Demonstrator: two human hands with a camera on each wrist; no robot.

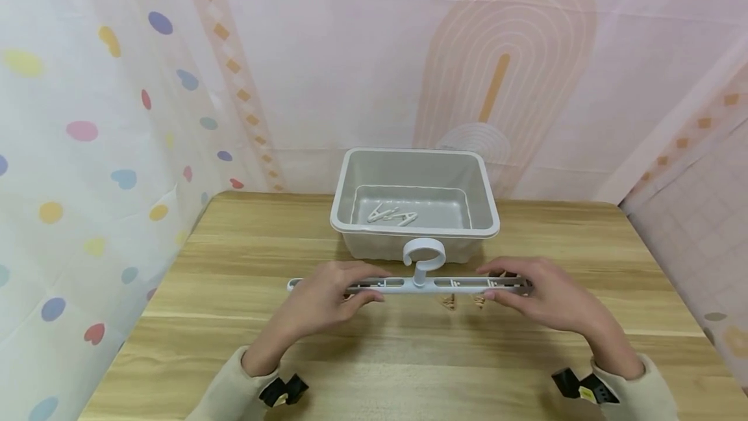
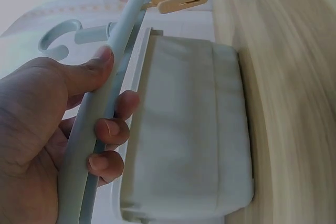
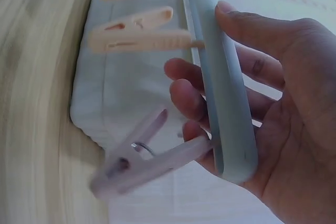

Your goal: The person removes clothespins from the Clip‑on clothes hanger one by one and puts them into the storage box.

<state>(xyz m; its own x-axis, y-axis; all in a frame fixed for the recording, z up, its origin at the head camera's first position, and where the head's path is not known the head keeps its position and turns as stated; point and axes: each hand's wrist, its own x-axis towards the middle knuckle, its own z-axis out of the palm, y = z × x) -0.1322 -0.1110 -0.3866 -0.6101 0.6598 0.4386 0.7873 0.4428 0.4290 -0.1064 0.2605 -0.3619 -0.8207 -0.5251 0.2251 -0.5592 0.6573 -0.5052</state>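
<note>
A wooden desk (image 1: 409, 369) carried a grey tub (image 1: 488, 213) holding loose pegs (image 1: 393, 216). Just before it, the clip hanger (image 1: 411, 284) was held level above the desk, left hand (image 1: 327, 297) and right hand (image 1: 546, 294) each curled around one end. Hanging pegs (image 3: 142, 32) dangled beneath; a steady, even grip seemed best to stop them swinging.

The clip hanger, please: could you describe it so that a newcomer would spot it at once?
On the wooden table, just in front of the grey tub, a long pale bar is held level, the left hand and right hand gripping its ends. That bar is the clip hanger. Unlike the loose clips in the tub, it has a round hook on top and pegs hanging beneath.
</note>
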